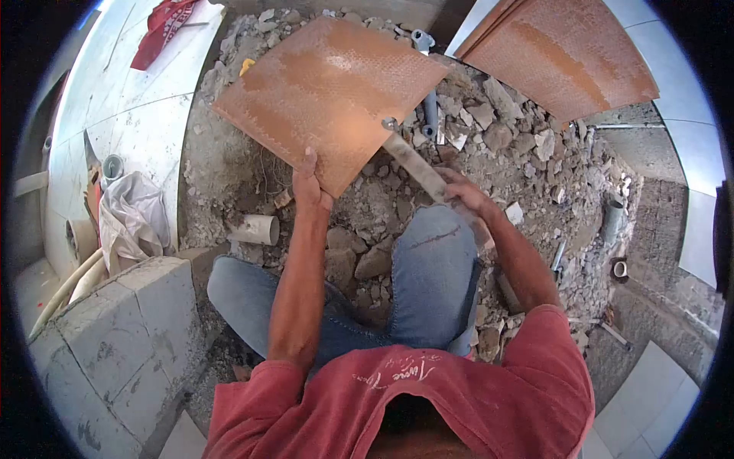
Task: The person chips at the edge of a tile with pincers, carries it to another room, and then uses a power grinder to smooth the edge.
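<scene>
My left hand (308, 183) is closed on the near corner of a square orange-brown tile (321, 99), thumb over its textured face. The tile is held raised above broken rubble. My right hand (466, 193), over my right knee, grips a long, flat, pale bar (417, 165). The bar's far end meets the tile's right edge, where a small, round, greyish piece (390, 123) shows. I cannot make out what kind of tool it is. Part of the bar is hidden by my right fingers.
More orange-brown tiles (566, 57) are stacked at upper right. Grey pipe (430, 115) lies behind the held tile; a pale pipe piece (256, 229) rests left in the rubble (527, 153). A tiled low wall (126, 336) and white sack (136, 214) stand left.
</scene>
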Demonstrator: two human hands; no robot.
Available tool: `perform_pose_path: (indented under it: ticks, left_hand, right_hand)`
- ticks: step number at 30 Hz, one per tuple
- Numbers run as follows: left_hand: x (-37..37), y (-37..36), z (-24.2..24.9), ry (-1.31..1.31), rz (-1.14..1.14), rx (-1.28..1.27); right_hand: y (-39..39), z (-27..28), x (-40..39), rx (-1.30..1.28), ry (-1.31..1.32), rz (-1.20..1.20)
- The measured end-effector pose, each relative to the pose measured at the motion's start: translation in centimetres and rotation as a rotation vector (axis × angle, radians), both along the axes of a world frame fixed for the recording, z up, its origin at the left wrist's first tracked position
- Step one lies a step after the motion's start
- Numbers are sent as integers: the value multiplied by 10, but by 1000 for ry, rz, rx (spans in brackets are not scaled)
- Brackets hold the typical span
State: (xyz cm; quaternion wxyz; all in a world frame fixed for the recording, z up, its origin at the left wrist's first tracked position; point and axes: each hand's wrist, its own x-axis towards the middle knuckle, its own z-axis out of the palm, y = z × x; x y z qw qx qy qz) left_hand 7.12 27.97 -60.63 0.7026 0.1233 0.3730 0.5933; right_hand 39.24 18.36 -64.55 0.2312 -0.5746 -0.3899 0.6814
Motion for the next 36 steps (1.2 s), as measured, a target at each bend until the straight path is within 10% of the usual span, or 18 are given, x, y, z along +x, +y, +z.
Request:
perform_pose_path:
  ticks: [9,20,26,30,36]
  left_hand:
    - [1,-9,-20,-4,-44,17]
    - [14,-19,-21,104,-115,-68]
    - [-3,-21,-26,309,-288,-246]
    - [-5,-22,-21,277,-366,-143]
    - [-8,-19,-28,408,-329,-172]
  right_hand:
    - [35,81,9,54,-434,322]
    - [40,36,47,792,-1102,561]
    - [-101,52,-8,704,-838,-29]
    - [-228,-30,-28,-150,-761,84]
    - [-222,-19,-77,267,-535,-134]
